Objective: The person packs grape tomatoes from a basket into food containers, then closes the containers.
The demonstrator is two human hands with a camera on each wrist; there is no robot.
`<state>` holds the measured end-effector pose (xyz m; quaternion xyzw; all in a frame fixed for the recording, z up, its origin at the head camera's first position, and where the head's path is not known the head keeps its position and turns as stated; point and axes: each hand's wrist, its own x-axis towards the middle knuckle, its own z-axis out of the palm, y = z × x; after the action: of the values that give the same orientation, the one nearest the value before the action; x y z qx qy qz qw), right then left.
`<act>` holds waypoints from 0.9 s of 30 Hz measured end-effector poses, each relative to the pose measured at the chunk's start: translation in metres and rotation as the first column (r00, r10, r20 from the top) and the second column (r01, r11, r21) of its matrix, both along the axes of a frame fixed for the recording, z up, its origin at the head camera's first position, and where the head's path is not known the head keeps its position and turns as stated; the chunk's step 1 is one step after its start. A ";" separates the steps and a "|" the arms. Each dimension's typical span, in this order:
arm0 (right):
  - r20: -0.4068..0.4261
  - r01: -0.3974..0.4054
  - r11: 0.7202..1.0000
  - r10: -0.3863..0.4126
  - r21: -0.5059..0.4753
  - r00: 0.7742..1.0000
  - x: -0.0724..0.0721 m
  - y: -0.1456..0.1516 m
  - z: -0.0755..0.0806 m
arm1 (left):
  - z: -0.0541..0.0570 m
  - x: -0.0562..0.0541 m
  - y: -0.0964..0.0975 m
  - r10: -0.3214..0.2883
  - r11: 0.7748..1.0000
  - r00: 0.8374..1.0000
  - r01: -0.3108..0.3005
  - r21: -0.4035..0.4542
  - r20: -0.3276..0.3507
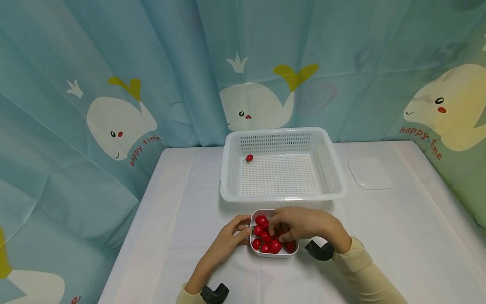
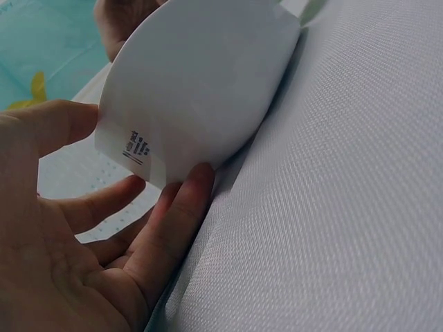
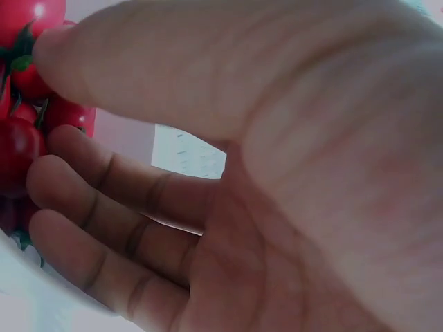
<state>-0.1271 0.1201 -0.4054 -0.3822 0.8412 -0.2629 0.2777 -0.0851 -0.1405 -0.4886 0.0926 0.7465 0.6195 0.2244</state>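
Observation:
Red cherry tomatoes (image 1: 265, 236) with green stems fill a small white box (image 1: 279, 255). Beside its left end, my left hand (image 1: 228, 238) holds the box, thumb at the rim; the left wrist view shows its fingers against the outer wall (image 2: 194, 90). From the right my right hand (image 1: 303, 223) reaches over the box, its fingertips down among the tomatoes. In the right wrist view, thumb and fingers touch the tomatoes (image 3: 21, 155); whether they pinch one is hidden. One cherry tomato (image 1: 249, 158) lies in the large white basket (image 1: 282, 197), towards its back left.
The slotted basket stands just behind the small box, near the table's far edge. A clear lid (image 1: 370, 174) lies to the right of the basket on the white tablecloth (image 1: 402, 236). Whale-print curtains (image 1: 182, 84) hang behind and at both sides.

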 end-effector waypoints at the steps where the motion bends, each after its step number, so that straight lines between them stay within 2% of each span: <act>1: 0.005 0.001 1.000 -0.001 -0.004 1.000 0.000 0.000 0.000 | 0.000 0.000 0.000 0.000 1.000 1.000 0.000 0.004 -0.002; 12: -0.015 -0.048 0.997 0.047 -0.068 0.999 -0.006 0.001 0.006 | -0.002 0.000 -0.002 -0.004 1.000 1.000 0.004 0.001 -0.001; 15: 0.019 -0.042 0.996 0.043 -0.085 0.999 -0.011 0.002 0.011 | -0.002 0.000 -0.001 0.000 1.000 1.000 0.000 0.003 0.005; 20: 0.098 -0.040 0.994 0.050 -0.105 0.994 -0.023 0.004 0.023 | -0.001 0.001 0.000 0.002 1.000 1.000 -0.002 0.015 0.007; 27: 0.105 -0.054 0.995 0.062 -0.082 0.993 -0.046 0.003 0.046 | -0.001 0.000 0.000 0.007 1.000 1.000 -0.007 0.003 0.000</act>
<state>-0.1732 0.1234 -0.3593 -0.4024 0.8025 -0.3081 0.3148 -0.0848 -0.1402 -0.4893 0.0902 0.7461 0.6212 0.2221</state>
